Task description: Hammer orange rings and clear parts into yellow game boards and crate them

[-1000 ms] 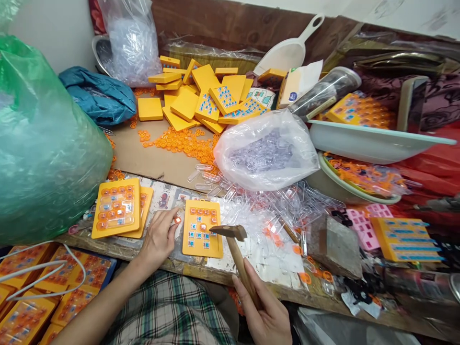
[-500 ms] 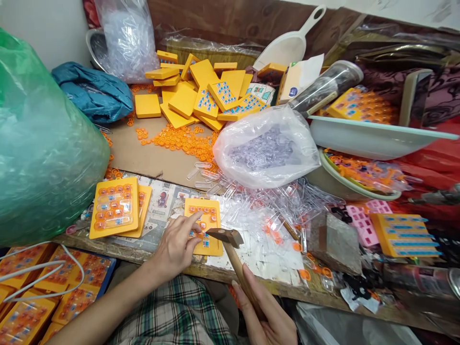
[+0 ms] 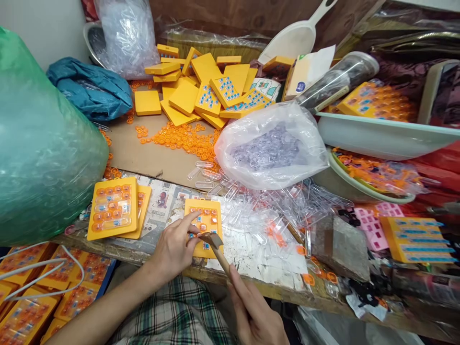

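Observation:
A yellow plastic plate with small orange and blue pieces set in it lies near the bench's front edge. My left hand rests on its left side, fingertips pinched around a small piece on the plate. My right hand grips the wooden handle of a small hammer, whose metal head is down against the plate's lower middle, right beside my left fingertips.
Two finished yellow plates lie stacked to the left. A pile of yellow plates, loose orange rings, a clear bag of parts, scattered clear pieces, a grey block, and a big green bag crowd the bench.
My left hand moved from the plate's left edge onto it with a small orange piece. The hammer head came down from above the plate onto it.

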Demonstrator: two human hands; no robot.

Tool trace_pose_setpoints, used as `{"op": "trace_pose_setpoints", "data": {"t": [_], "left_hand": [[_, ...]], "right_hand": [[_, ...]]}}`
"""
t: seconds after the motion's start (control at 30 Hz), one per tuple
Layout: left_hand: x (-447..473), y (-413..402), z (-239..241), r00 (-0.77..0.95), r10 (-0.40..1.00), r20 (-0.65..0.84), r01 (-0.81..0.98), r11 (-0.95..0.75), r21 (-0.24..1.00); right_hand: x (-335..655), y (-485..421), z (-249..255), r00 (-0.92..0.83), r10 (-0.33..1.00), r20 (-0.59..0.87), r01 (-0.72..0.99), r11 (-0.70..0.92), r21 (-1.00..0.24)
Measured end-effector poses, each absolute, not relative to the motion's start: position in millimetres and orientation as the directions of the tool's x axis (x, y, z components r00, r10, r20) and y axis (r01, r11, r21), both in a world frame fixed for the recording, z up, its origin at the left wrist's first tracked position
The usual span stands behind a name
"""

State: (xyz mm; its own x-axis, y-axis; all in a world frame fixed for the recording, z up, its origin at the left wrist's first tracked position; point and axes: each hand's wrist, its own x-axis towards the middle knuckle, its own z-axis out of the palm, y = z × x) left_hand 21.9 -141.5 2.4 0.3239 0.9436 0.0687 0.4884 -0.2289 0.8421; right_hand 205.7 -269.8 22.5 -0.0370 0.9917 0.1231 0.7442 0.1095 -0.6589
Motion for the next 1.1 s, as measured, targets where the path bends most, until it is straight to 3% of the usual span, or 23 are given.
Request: {"op": "trace_pose_setpoints", "data": {"t": [0.17, 0.3, 0.4, 0.47, 0.57, 0.77, 1.0, 1.1], "left_hand": [[18, -145, 5, 0.327, 0.943, 0.064, 0.489, -0.226, 0.842], [19, -117, 18, 0.274, 0.941, 0.199, 0.473, -0.312, 0.824], [33, -65, 19, 0.112, 0.939, 0.325, 0.576, -0.328, 0.749], [47, -24, 12, 0.024, 0.948, 0.316, 0.680, -0.248, 0.690], [63, 27, -2, -0.058, 0.957, 0.283, 0.728, -0.153, 0.668], [67, 66, -10, -0.037, 0.974, 0.223, 0.744, -0.122, 0.657], [55, 16, -4, 0.004, 0.978, 0.209, 0.747, -0.142, 0.649], [46, -34, 3, 0.075, 0.970, 0.231, 0.665, -0.221, 0.713]], "right_hand": [[209, -266, 17, 0.024, 0.991, 0.130, 0.678, 0.079, -0.731], [213, -264, 4, 0.307, 0.948, 0.089, 0.544, -0.098, -0.834], [212, -256, -2, 0.562, 0.825, -0.059, 0.318, -0.281, -0.905], [209, -250, -1, 0.633, 0.751, -0.188, 0.139, -0.349, -0.927], [207, -243, 4, 0.660, 0.696, -0.282, -0.017, -0.362, -0.932], [213, -244, 4, 0.608, 0.719, -0.337, -0.061, -0.380, -0.923], [214, -246, 1, 0.624, 0.722, -0.300, -0.046, -0.349, -0.936], [214, -247, -1, 0.611, 0.735, -0.295, -0.016, -0.360, -0.933]]}}
